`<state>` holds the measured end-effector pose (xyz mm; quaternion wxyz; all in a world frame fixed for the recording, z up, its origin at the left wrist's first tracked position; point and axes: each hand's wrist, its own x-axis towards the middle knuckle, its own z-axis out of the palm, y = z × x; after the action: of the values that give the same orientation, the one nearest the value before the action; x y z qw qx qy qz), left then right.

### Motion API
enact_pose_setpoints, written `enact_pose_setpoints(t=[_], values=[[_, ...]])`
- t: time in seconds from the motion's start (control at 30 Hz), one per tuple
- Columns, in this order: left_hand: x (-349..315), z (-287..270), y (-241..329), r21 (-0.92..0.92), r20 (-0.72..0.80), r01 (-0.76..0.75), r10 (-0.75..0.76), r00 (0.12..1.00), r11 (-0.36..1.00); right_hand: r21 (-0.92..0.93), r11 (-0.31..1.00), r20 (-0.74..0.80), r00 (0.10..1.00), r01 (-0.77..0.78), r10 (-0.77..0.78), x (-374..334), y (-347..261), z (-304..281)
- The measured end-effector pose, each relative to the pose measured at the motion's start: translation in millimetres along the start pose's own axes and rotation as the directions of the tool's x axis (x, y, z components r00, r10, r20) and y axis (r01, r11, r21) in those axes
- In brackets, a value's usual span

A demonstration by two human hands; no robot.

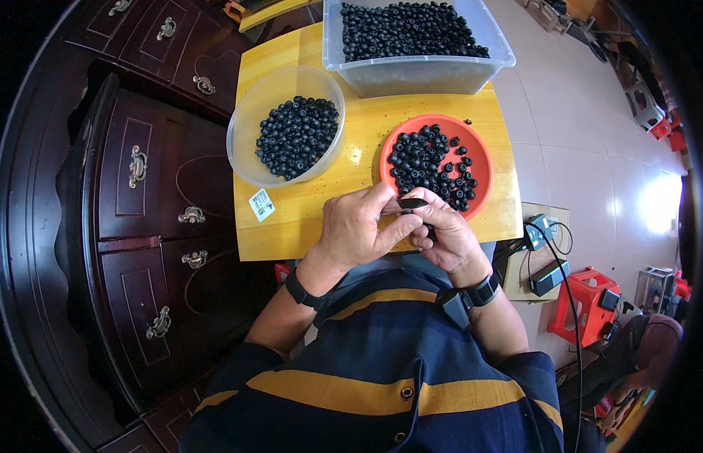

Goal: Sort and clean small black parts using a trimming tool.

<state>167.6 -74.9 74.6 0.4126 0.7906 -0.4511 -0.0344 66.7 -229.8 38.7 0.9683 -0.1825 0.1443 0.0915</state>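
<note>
In front of me, my left hand (355,229) and my right hand (451,235) meet at the table's near edge, fingers closed. A small dark, pointed, blade-like piece (412,203) shows between the fingertips, against my right thumb. Another bit of black shows below, among the right fingers; its shape is mostly hidden. What my left fingers pinch is covered. Just beyond the hands is an orange-red plate (483,155) with many small round black bead-like parts (416,160), some showing a hole.
A round translucent tub (245,113) of black parts stands on the yellow table (359,151), left. Behind is a large clear bin (419,75) of them. A white label (261,204) lies near the tub. Dark drawers (162,174) line the left; a red stool (585,302) stands right.
</note>
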Motion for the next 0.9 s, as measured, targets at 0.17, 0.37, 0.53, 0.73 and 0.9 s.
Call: enact_pose_setpoints(t=[0.17,0.37,0.53,0.73,0.9], values=[[1.4,-1.6,2.9,0.021,-0.010,-0.011,0.011,1.000,1.000,0.004,1.000,-0.034,0.999,0.008,-0.008,-0.5,0.1,3.4],[-0.7,0.4,-1.7,0.107,0.021,-0.022,0.019,1.000,0.994,0.007,1.000,-0.036,0.999,0.027,-0.026,-0.5,1.8,2.7],[-3.3,4.3,-3.1,0.099,0.016,-0.039,0.037,0.999,0.994,-0.006,0.998,-0.013,0.998,0.066,-0.066,0.5,2.6,0.0],[2.4,-2.3,4.1,0.025,-0.033,-0.012,0.013,0.999,1.000,0.019,0.999,-0.051,0.998,0.043,-0.042,-1.1,1.7,3.6],[2.4,0.4,-0.2,0.003,-0.051,-0.032,0.032,0.998,0.999,0.011,0.999,-0.045,0.998,0.043,-0.042,-1.0,1.4,4.5]])
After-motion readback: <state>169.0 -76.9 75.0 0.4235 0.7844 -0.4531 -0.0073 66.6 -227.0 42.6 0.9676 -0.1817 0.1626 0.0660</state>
